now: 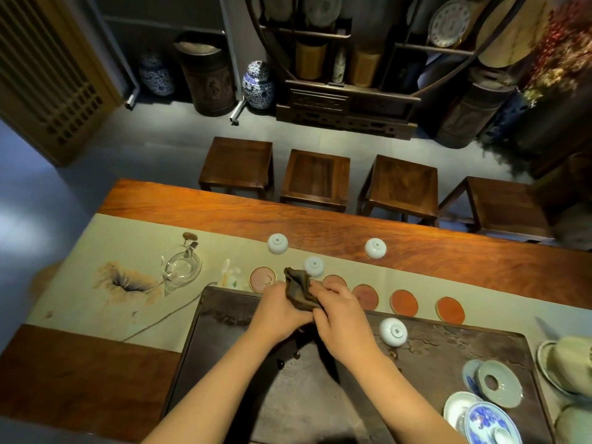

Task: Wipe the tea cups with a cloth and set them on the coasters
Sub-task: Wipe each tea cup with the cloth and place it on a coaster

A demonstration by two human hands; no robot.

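long wooden table (416,251) — red-brown slab, running left to right, four dark stools (315,179) lined along its far edge.

pale runner (96,251) along the table, a faded lotus painted at its left end.

dark tea tray (448,341) on the near side, over the runner's near edge.

left hand (278,310) and right hand (341,310) — together above the tray's far edge, both with fingers curled into the dark brown cloth (299,291); the cloth is bunched between them, one corner sticking up. whether a cup sits inside the folds cannot be told.

glass pitcher (181,265) on the runner, left of the coasters.

blue-and-white dishes (490,418) and a pale green lid (499,382) stacked at the tray's right end.

coasters — a row of round mats on the runner just beyond the tray: a pink one (262,278) at left, touching nothing; to the right of the hands a dusky one (365,296), then two orange ones (404,301) (450,309). none carries a cup.

tea cups, white, all upside down, marks showing on the bases: one (277,243) far left on the runner, one (375,248) on bare wood beyond the runner's edge, one (314,266) just behind the cloth, one (393,331) on the tray beside the right hand.
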